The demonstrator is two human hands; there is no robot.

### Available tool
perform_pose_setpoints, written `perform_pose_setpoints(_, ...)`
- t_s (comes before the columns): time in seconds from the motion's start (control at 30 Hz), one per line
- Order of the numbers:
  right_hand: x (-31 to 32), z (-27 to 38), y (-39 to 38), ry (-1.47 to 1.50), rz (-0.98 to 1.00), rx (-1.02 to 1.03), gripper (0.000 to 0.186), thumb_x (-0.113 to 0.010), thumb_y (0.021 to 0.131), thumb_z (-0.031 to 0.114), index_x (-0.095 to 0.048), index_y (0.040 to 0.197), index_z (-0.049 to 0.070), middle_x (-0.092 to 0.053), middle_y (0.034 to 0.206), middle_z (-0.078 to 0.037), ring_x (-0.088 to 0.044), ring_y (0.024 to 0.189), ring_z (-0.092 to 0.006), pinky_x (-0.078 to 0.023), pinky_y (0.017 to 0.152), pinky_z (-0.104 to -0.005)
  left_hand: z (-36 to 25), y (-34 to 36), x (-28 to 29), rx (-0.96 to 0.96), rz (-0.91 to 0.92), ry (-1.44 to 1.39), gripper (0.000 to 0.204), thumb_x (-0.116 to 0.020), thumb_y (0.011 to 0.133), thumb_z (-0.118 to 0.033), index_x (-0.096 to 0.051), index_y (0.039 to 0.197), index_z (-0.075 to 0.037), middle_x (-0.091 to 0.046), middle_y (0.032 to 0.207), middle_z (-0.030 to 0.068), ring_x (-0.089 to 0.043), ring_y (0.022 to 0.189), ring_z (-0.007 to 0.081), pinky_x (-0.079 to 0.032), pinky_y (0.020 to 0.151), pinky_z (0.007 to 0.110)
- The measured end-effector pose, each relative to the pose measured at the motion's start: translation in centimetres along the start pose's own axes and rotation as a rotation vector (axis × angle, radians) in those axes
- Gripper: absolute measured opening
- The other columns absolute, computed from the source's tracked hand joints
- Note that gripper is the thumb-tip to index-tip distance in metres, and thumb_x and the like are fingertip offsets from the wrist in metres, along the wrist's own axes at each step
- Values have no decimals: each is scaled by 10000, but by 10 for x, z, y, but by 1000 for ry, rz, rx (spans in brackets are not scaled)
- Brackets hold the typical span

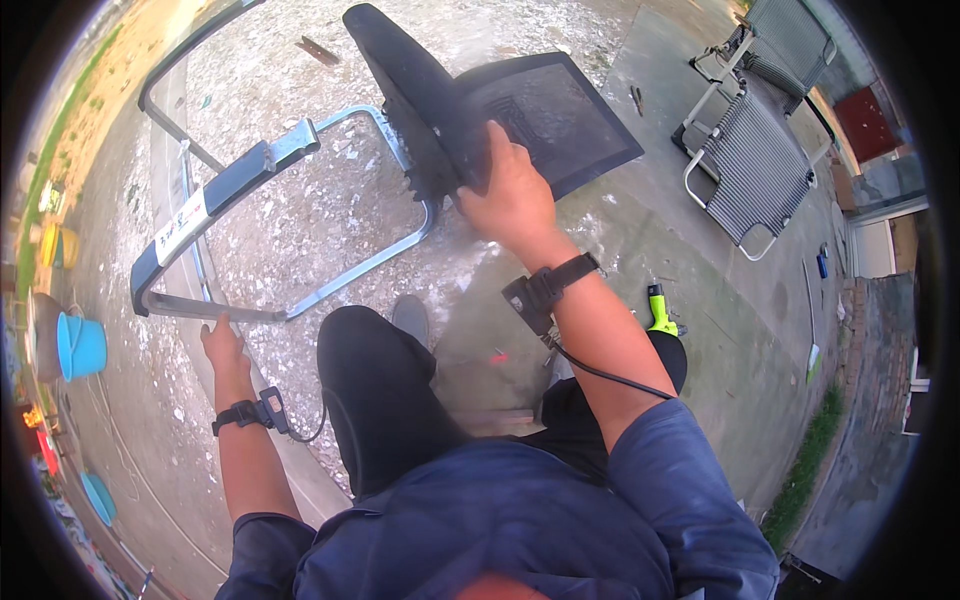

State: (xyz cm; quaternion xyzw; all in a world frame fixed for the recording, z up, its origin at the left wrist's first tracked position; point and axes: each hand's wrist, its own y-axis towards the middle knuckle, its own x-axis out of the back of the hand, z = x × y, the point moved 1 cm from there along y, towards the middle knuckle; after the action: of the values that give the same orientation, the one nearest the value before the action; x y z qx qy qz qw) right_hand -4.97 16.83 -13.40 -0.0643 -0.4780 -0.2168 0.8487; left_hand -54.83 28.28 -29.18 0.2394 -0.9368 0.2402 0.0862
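Observation:
My left hand (225,355) grips the lower bar of a metal chair frame (355,280) with bent silvery tubes and a dark armrest (240,175). My right hand (510,205) holds a black chair piece (440,130), an upright slab joined to a flat dark mesh panel (570,115), tilted against the frame's right side. A bright green cordless tool (661,312) with a black base is beside my right knee, partly hidden by it.
A folding striped lounger (745,160) stands at right. A long-handled tool (812,330) lies near a brick edge. Blue buckets (82,345) and yellow containers (60,245) line the left. Small pieces of scrap (318,50) lie on the debris-strewn concrete.

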Motion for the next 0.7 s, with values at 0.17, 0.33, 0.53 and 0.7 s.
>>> perform_pose_setpoints(0.17,49,-58,22,45,-210,-48,773,-760,755,260,-449,1438,72,-595,1283,-210,-595,1178,-363,-488,984,-425,20,-41,-14,74,176,43,766,-635,901,-153,-244,1536,22,-543,1057,118,-542,836,179,-466,633,309)
perform_pose_setpoints(0.33,91,-114,63,107,-221,-38,706,-794,740,269,-552,1354,22,-678,1190,-207,-661,1106,-317,-502,963,-372,16,-70,-41,88,392,130,706,-634,903,-130,-303,1503,40,-600,1032,112,-550,841,165,-458,633,301)
perform_pose_setpoints(0.53,144,-123,73,44,-151,44,625,-796,750,263,-610,1314,66,-698,1150,-200,-686,1040,-293,-512,926,-357,-8,-90,-87,-88,607,347,670,-655,905,-238,-397,1463,28,-595,1217,178,-612,1084,268,-501,906,400)
perform_pose_setpoints(0.7,175,-149,49,142,-87,51,552,-791,780,188,-627,1279,21,-714,1114,-157,-678,1016,-227,-499,931,-318,-56,-147,-133,-172,828,529,641,-648,924,-296,-440,1442,20,-589,1300,195,-604,1151,266,-487,965,398)
